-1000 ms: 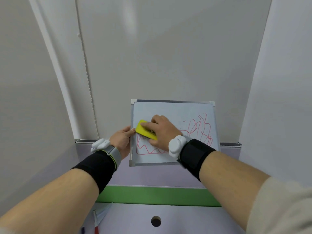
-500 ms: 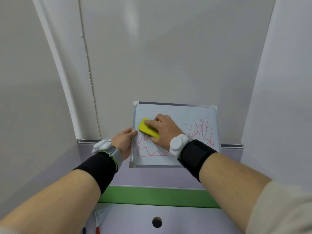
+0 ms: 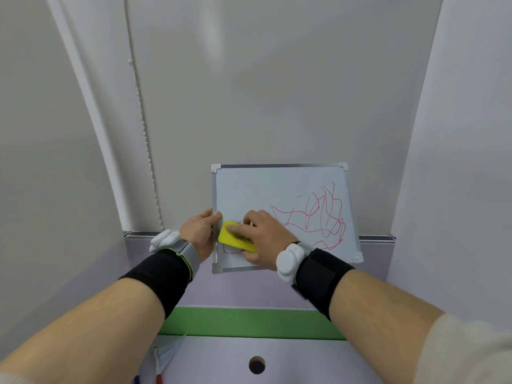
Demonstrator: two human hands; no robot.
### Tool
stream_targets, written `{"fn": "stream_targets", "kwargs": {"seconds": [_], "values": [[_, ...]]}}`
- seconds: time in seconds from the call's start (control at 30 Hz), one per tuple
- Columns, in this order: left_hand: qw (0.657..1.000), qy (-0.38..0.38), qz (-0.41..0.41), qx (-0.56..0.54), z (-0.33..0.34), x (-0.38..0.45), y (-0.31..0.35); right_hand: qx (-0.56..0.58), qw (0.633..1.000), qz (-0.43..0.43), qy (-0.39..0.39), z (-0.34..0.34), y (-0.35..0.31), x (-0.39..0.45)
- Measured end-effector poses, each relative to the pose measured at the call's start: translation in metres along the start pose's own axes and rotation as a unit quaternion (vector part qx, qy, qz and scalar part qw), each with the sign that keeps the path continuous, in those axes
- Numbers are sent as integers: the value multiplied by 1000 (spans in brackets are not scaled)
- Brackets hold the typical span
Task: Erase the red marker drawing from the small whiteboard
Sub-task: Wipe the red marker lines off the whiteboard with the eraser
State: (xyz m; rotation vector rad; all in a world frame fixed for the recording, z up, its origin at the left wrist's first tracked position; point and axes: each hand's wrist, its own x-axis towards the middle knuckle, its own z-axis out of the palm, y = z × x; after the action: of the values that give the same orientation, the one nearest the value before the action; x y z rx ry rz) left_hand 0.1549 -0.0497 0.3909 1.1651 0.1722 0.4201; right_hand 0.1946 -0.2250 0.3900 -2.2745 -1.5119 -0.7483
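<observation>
A small metal-framed whiteboard stands upright against the back wall. Red marker scribbles cover its right and lower parts; the upper left area is white. My left hand grips the board's left edge, thumb over the frame. My right hand presses a yellow eraser flat against the board's lower left, over a remaining red loop. Part of the drawing is hidden behind my right hand.
A green strip runs across the desk's back ledge. On the desk below lie a folded paper, a red marker and a blue marker tip. A round cable hole sits in the desk. Walls close in on both sides.
My right hand slid the eraser down and left on the board, and red lines at the left middle are gone. My left hand still holds the frame's left edge.
</observation>
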Motion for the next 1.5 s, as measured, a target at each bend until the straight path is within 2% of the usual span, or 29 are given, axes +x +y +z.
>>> {"fn": "stream_targets", "kwargs": {"seconds": [0.1, 0.13, 0.17, 0.27, 0.3, 0.33, 0.43, 0.47, 0.53, 0.6, 0.63, 0.67, 0.73, 0.8, 0.83, 0.87, 1.0, 1.07, 1.17, 1.2, 1.23, 1.33, 1.4, 1.43, 1.5], "values": [[1000, 5, 0, 0, 0, 1, -1, 27, 982, 155, 102, -10, 19, 6], [1000, 6, -1, 0, 0, 1, -1, 31, 977, 180, 114, -11, 20, 7], [1000, 5, -1, 1, 1, 1, -1, 27, 982, 157, 104, -10, 15, 6], [1000, 2, 2, 7, 0, 3, -1, 4, 1000, 4, -8, 4, 3, -7], [1000, 2, 3, 7, 0, 3, -2, -2, 1000, -8, -13, 3, 7, -8], [1000, 3, 3, 7, 0, 3, -2, 0, 1000, 14, 10, 0, 14, -7], [1000, 16, 3, 5, 3, 4, -1, 28, 976, 191, 105, -13, 30, -3], [1000, 19, 5, 4, 4, 4, 0, 23, 972, 202, 115, -13, 30, -4], [1000, 17, 8, 6, 6, 5, 0, 22, 990, 114, 80, -6, 18, -8], [1000, 17, 9, 9, 6, 5, -1, -1, 1000, -3, 6, 5, 9, -17], [1000, 19, 9, 9, 5, 5, -2, -5, 1000, -16, -6, 5, 13, -18], [1000, 23, 9, 8, 3, 4, -2, -2, 1000, 1, 8, 1, 20, -16], [999, 32, 5, 3, -1, 5, 0, 14, 992, 100, 71, -9, 38, -13], [999, 42, 5, -1, -3, 6, 2, 23, 968, 215, 126, -20, 60, -15], [999, 47, 6, 1, -4, 7, 2, 22, 960, 241, 138, -22, 65, -17], [999, 49, 8, 6, -4, 8, 2, 16, 963, 233, 135, -21, 63, -19], [998, 55, 8, 17, -6, 9, -1, -6, 999, 43, 27, 1, 40, -28], [998, 63, 7, 16, -8, 10, -1, -6, 997, 65, 42, -6, 53, -23], [998, 64, 5, 19, -11, 11, 2, 13, 960, 253, 122, -26, 82, -23], [998, 65, 6, 21, -11, 12, 3, 10, 949, 285, 130, -28, 87, -26], [998, 66, 6, 23, -11, 12, 3, 2, 953, 275, 126, -27, 85, -27], [998, 65, 5, 22, -11, 13, 2, 6, 994, 101, 44, -11, 56, -31], [998, 62, 7, 19, -12, 13, 1, -1, 999, 36, 10, -5, 53, -31], [998, 63, 6, 19, -13, 13, 1, -4, 999, 47, 24, -10, 59, -28], [998, 63, 4, 16, -16, 14, 2, -10, 985, 152, 78, -24, 78, -25]]}}
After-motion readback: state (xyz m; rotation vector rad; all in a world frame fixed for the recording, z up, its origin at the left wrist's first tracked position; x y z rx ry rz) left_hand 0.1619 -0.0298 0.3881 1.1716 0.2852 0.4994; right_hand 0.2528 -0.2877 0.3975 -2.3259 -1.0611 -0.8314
